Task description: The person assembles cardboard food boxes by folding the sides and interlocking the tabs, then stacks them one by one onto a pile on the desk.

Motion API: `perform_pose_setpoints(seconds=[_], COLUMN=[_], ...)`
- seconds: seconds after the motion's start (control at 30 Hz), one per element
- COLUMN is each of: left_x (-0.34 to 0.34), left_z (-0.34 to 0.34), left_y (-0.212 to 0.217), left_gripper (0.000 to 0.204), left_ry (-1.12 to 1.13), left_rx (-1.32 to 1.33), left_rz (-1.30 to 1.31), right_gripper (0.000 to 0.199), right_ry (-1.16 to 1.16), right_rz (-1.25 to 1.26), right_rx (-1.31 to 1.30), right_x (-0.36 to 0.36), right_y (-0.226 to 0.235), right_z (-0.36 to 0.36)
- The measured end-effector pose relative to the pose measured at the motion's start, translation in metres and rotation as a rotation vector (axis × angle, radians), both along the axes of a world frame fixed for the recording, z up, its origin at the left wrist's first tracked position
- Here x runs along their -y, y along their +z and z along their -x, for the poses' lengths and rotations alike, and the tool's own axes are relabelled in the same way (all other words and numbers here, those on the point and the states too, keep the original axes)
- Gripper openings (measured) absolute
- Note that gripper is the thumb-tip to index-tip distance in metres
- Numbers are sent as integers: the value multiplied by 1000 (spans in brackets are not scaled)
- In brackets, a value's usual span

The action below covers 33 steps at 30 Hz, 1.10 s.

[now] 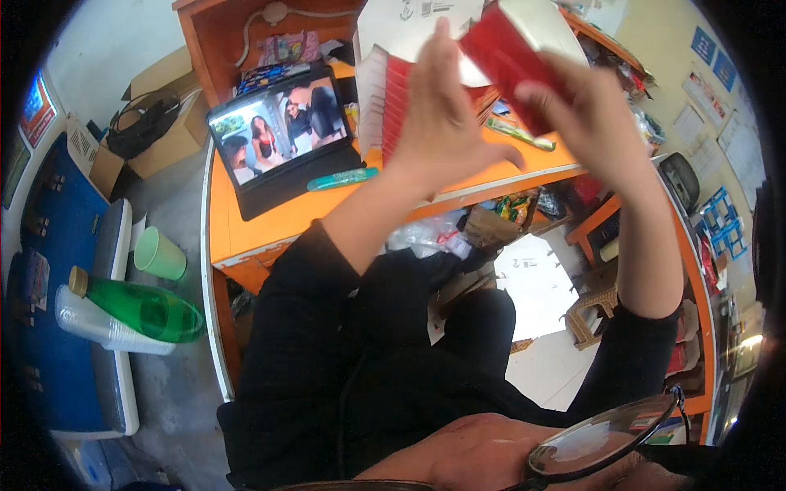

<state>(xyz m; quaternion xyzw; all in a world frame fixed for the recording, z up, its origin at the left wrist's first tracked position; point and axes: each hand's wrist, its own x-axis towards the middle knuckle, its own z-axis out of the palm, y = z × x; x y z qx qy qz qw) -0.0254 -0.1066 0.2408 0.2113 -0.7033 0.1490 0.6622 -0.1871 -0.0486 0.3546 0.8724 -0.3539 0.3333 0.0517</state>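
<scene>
There are 2 hands, 1 tablet, 1 green bottle and 1 green cup.

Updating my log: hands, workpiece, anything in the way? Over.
Right hand gripping red cardboard piece. Left hand open, blurred. Tablet left of both, apparently not blocking.

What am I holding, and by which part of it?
Your right hand grips a red card piece by its near end; your left hand looks empty.
</scene>
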Motion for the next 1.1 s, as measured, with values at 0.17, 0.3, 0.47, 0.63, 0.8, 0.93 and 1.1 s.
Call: perform_pose_setpoints(seconds=[0.17, 0.3, 0.47, 0.63, 0.8, 0.93, 1.1], left_x=[32, 31, 30, 30, 27, 27, 27], left_z=[-46, -50, -51, -46, -40, -35, -34], left_y=[2, 8, 6, 4, 0, -1, -2], left_gripper=[57, 23, 22, 21, 17, 8, 3], left_ry=[419, 192, 204, 227, 265, 211, 169], left_rx=[320, 233, 218, 210, 161, 126, 130], left_rz=[-7, -25, -49, 35, 62, 42, 26], right_gripper=[30, 25, 38, 30, 25, 25, 30], right_ry=[-134, -7, -248, 15, 39, 35, -58], right_rz=[-301, -319, -443, -114, -177, -134, -37], right_rx=[101, 214, -201, -353, -368, -346, -255], right_x=[10, 44, 78, 116, 101, 106, 103], right_y=[85, 81, 70, 33, 20, 12, -6], right_z=[-10, -37, -67, -56, -63, -62, -65])
